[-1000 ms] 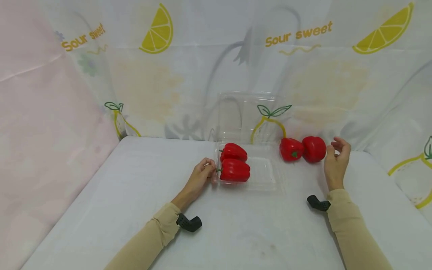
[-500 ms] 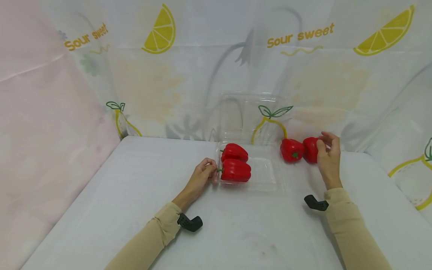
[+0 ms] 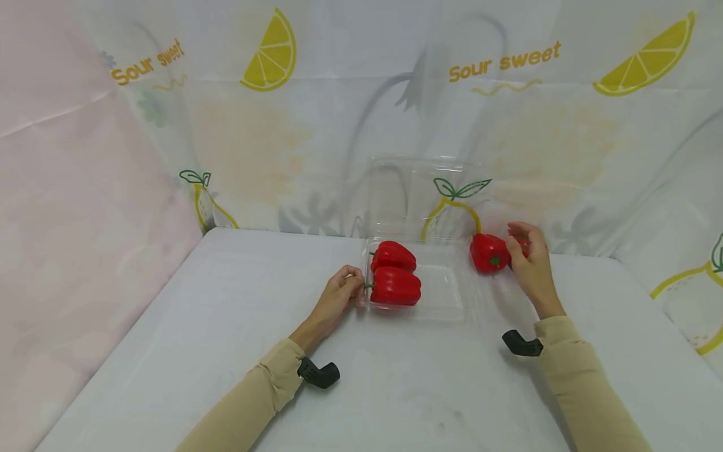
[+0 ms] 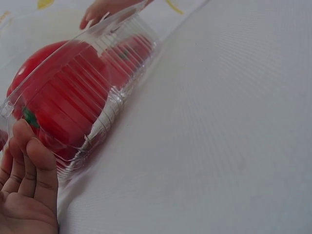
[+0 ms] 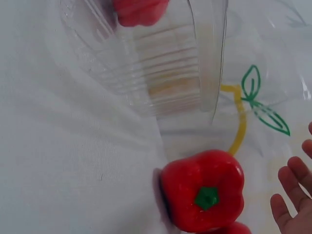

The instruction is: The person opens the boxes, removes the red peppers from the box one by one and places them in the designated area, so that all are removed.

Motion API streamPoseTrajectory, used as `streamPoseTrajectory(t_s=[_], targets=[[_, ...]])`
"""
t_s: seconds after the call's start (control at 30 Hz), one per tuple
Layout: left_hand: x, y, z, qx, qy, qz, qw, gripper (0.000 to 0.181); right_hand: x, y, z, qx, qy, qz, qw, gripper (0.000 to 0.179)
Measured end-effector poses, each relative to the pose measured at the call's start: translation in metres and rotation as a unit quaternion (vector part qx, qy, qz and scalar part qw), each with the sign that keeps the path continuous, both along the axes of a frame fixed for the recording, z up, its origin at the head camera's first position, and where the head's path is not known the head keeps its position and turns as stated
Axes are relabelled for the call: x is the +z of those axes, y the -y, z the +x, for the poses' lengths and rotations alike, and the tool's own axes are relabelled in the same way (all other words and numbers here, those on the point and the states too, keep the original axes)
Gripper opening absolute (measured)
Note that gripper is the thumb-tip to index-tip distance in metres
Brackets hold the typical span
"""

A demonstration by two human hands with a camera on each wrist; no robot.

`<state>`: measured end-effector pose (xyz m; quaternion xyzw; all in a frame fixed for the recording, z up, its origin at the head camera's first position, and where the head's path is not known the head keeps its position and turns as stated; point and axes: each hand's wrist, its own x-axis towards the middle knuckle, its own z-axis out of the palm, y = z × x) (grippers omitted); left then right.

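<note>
My left hand (image 3: 339,292) holds the left edge of a clear plastic clamshell box (image 3: 440,285), fingertips at its rim in the left wrist view. Two red bell peppers (image 3: 395,286) lie side by side in the box's left half, stems to the left. Right of the box sits another red bell pepper (image 5: 204,190), its green stem end facing out. A further red pepper (image 5: 237,228) is just beside it, mostly hidden behind my right hand (image 3: 532,267) in the head view. That hand's fingers are loosely bent and spread apart around this pepper.
The box's transparent lid (image 3: 418,191) stands raised against the lemon-print backdrop (image 3: 339,125). Everything rests on a white-covered table (image 3: 395,376), with a pink cloth wall (image 3: 73,220) on the left. A black wrist camera (image 3: 318,373) is on each sleeve.
My right hand has moved left, from beside the rightmost pepper to over it, now covering most of it. The left hand stays at the box edge.
</note>
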<state>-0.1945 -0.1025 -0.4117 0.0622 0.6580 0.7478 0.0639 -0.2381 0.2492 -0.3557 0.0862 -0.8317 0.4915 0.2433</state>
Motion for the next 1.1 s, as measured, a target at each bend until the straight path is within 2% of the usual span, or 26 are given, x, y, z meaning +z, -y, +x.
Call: streamPoseTrajectory(t_s=[0.23,0.57,0.83,1.1], targets=[[0.001,0.0,0.0,-0.004,0.001,-0.002,1.0,0.006,0.003,0.013,0.007,0.053,0.021,0.068,0.9961,0.041],[0.002,-0.001,-0.001,0.0,0.003,-0.003,1.0,0.005,0.001,0.03,0.01,0.118,0.026,0.119,0.9855,0.043],[0.0,-0.001,-0.001,-0.001,0.004,-0.004,1.0,0.007,-0.004,0.046,0.013,0.199,0.034,0.176,0.9635,0.045],[-0.001,0.0,-0.001,-0.006,0.009,-0.007,0.9999,0.007,-0.006,0.064,0.021,0.243,0.073,0.189,0.9487,0.047]])
